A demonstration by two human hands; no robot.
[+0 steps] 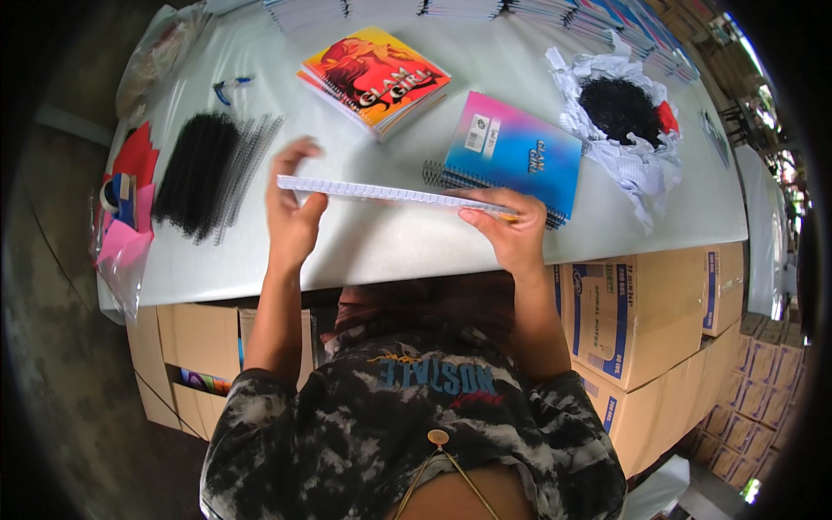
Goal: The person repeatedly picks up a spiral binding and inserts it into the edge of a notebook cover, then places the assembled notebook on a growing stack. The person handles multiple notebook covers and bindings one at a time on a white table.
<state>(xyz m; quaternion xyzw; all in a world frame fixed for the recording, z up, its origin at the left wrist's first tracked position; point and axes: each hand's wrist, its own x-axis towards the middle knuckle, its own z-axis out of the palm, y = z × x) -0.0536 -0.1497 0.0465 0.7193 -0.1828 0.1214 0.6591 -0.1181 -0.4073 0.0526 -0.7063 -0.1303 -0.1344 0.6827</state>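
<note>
An unbound notebook (pixel 373 191) is held edge-on above the table, a row of small notches or holes along its white upper edge. Its right end is pinched between the thumb and fingers of my right hand (pixel 516 227). At the other end, my left hand (pixel 293 204) has its fingers spread and slightly blurred; the notebook's end lies against it, between thumb and fingers. Beyond my right hand lies a pink-and-blue spiral notebook (pixel 517 154), with more black coils under it. Black plastic spiral coils (pixel 198 176) lie in a bundle left of my left hand.
Red-and-yellow notebooks (pixel 373 78) are stacked mid-table. Crumpled white paper (pixel 637 169) surrounds a heap of black coils (pixel 618 111). Blue-handled pliers (pixel 230 88) lie far left, near red and pink wrapping (pixel 130 221). Notebook stacks (pixel 589 30) line the back; cardboard boxes (pixel 663 303) stand below.
</note>
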